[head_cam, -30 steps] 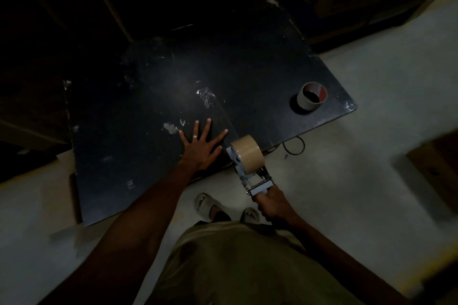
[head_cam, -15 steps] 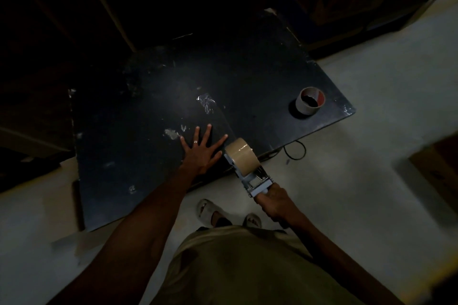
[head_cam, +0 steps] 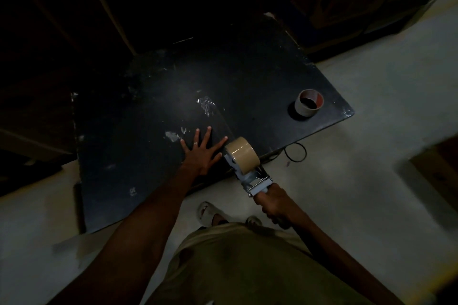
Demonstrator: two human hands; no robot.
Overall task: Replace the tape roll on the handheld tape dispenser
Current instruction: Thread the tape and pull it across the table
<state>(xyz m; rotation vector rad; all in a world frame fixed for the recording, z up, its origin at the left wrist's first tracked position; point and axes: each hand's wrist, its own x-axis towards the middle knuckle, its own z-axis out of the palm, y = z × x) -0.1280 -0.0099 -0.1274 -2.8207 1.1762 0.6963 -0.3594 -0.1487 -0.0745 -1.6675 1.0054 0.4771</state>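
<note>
On matte black table, glossy tan tape roll

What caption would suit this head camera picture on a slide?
Left hand flat on the dark table, right hand gripping a tape dispenser loaded with a brown roll.

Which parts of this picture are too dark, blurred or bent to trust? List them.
Head view: dim throughout, upper background nearly black; light pools mid-way on the black tabletop, glinting off the clear tape strip. Brown tape roll on the dispenser, empty cardboard tape core and spread left hand read sharply; right hand darker. Edges smear and curve from the wide lens.
</note>
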